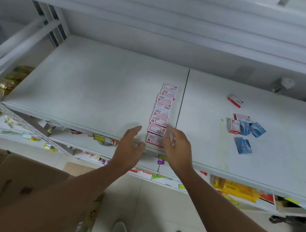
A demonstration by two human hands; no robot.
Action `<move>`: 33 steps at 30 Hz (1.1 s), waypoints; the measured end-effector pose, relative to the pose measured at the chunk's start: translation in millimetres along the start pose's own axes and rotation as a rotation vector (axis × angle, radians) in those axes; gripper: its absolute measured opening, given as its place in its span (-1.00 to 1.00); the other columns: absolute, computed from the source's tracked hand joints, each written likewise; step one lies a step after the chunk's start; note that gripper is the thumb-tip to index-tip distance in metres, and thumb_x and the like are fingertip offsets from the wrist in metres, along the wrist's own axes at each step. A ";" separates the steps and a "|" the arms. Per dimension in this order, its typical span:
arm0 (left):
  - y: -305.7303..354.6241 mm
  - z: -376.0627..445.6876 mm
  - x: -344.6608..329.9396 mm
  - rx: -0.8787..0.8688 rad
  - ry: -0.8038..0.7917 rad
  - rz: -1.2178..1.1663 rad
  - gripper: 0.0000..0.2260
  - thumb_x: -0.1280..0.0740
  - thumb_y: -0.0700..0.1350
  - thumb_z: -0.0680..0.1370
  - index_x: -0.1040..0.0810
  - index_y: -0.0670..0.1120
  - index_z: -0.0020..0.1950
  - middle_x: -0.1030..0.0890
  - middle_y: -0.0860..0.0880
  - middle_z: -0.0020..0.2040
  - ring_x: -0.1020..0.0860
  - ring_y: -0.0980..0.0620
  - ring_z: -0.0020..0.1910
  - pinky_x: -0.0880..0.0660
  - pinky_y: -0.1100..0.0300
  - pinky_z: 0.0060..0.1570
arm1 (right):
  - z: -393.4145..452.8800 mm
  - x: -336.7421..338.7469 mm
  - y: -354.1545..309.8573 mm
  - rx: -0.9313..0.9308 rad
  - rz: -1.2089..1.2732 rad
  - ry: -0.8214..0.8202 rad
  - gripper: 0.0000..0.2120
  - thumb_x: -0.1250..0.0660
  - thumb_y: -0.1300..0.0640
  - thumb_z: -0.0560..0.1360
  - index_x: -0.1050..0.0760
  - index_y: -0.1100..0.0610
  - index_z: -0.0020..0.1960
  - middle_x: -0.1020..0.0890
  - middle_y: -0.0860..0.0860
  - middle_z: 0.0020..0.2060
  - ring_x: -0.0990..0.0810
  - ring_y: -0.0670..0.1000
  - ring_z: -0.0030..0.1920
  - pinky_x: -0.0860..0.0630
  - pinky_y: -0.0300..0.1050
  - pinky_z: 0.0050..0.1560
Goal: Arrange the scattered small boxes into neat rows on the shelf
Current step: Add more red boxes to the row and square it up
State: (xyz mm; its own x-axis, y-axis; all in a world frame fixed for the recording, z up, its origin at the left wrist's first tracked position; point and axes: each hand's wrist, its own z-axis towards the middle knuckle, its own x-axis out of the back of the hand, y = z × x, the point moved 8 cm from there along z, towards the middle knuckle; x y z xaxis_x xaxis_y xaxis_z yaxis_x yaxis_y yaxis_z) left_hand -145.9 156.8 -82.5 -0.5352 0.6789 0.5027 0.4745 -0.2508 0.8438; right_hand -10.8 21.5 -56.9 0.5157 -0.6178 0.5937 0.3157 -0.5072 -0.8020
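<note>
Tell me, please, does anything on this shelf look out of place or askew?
Yes. Right of the neat row of red boxes, loose boxes lie scattered at odd angles: one red box alone at the back, and a jumbled cluster of red and blue boxes nearer the front.

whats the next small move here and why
Probably reach the right hand over to the loose red box and add it to the row. Both hands are open beside the row's near end, which looks lined up, while red and blue boxes lie scattered right of the seam.
</note>
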 end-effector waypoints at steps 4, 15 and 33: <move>-4.8 1.2 -18.4 0.174 -0.038 -0.198 -0.51 -0.28 0.07 0.63 -0.35 0.14 0.57 -0.48 0.08 0.51 -0.49 -0.03 0.46 -0.52 -0.18 0.39 | -27.5 -10.8 14.4 -0.177 0.328 0.056 -0.63 -0.24 -0.07 0.71 -0.44 -0.12 0.50 -0.56 -0.23 0.36 -0.53 -0.17 0.30 -0.51 -0.11 0.35; 3.2 -5.8 -47.0 0.275 -0.010 -0.562 -0.58 -0.08 0.30 0.70 -0.50 0.22 0.45 -0.64 0.15 0.32 -0.56 0.02 0.37 -0.39 -0.19 0.49 | -46.7 -42.4 7.0 -0.339 0.714 0.086 -0.76 -0.18 0.05 0.75 -0.40 -0.23 0.34 -0.51 -0.65 0.00 -0.46 -0.61 0.04 -0.36 -0.66 -0.02; 5.6 22.1 -46.7 0.307 -0.018 -0.646 -0.58 -0.05 0.29 0.71 -0.47 0.19 0.47 -0.61 0.21 0.31 -0.53 0.13 0.35 -0.33 -0.04 0.51 | -15.4 -50.4 0.6 -0.410 0.742 0.056 -0.69 -0.08 -0.09 0.76 -0.26 -0.28 0.49 -0.36 -0.60 0.03 -0.40 -0.61 0.01 -0.21 -0.52 0.18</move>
State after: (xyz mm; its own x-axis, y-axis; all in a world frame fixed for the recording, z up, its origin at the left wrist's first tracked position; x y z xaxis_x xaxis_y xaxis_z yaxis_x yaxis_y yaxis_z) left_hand -102.7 139.0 -105.3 -0.7651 0.6382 -0.0853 0.2434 0.4092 0.8794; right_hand -48.9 43.0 -86.3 0.4311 -0.8999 -0.0659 -0.4080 -0.1293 -0.9038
